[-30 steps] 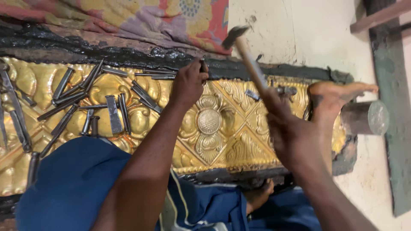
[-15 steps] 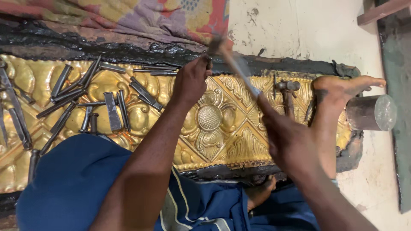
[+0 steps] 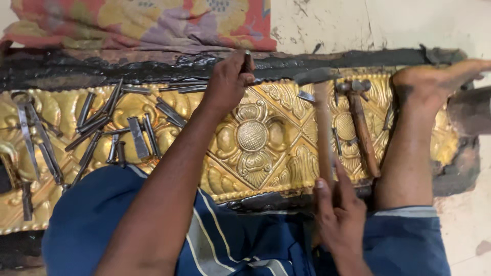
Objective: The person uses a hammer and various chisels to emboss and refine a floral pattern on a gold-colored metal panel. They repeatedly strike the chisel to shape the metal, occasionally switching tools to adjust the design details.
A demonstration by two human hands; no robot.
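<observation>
We're looking at a shiny gold panel [image 3: 266, 153] embossed with flower and leaf shapes, sitting in a black border [image 3: 128, 69]. Just past our fingertips [image 3: 240, 64] there's a cloth [image 3: 148, 23] showing red, yellow and purple florals. We're wearing dark blue shorts [image 3: 240, 245] with white stripes.

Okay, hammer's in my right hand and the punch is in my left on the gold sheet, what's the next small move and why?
Probably bring the hammer down onto the top of the punch. The left hand holds the punch upright at the upper edge of the embossed gold sheet, and the right hand holds the hammer head just right of it.
</observation>
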